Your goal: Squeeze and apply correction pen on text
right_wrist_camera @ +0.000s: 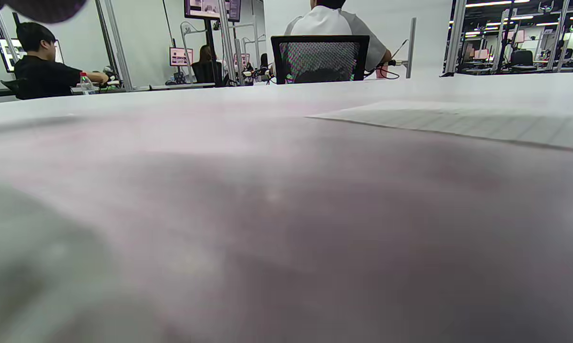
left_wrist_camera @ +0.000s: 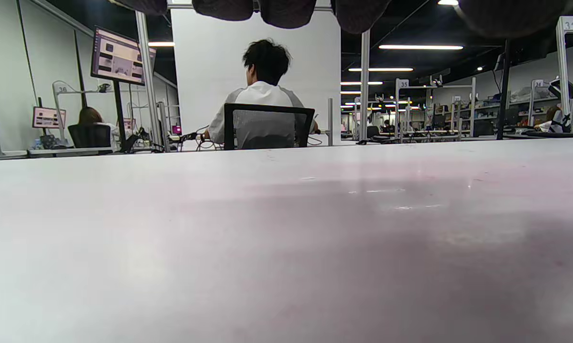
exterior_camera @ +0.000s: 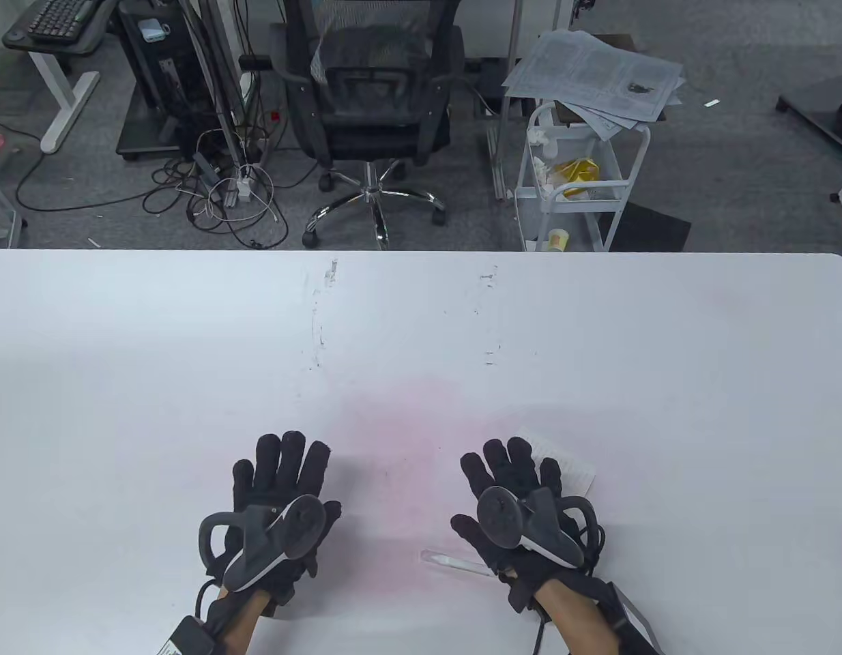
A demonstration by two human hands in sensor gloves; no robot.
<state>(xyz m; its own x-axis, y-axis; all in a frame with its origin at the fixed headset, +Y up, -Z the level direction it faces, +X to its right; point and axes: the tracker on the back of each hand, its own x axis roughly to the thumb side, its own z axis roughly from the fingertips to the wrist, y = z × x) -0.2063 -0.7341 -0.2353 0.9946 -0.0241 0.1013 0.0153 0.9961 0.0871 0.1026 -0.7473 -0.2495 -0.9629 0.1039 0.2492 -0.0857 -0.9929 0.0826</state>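
Note:
A white sheet of paper with printed text (exterior_camera: pixel 568 464) lies on the table, mostly hidden under my right hand (exterior_camera: pixel 513 477); it also shows in the right wrist view (right_wrist_camera: pixel 482 124). A slim clear-capped correction pen (exterior_camera: pixel 455 561) lies on the table just left of my right wrist, partly hidden under the palm. My right hand lies flat with fingers spread over the paper and holds nothing. My left hand (exterior_camera: pixel 281 471) lies flat on the bare table (exterior_camera: pixel 421 321), fingers spread and empty; its fingertips (left_wrist_camera: pixel 286 9) hang at the top of the left wrist view.
The white table has a pink stain (exterior_camera: pixel 400 437) between my hands and scuff marks (exterior_camera: pixel 322 321) farther out. Beyond its far edge stand an office chair (exterior_camera: pixel 373 109) and a white cart (exterior_camera: pixel 578 170) with papers.

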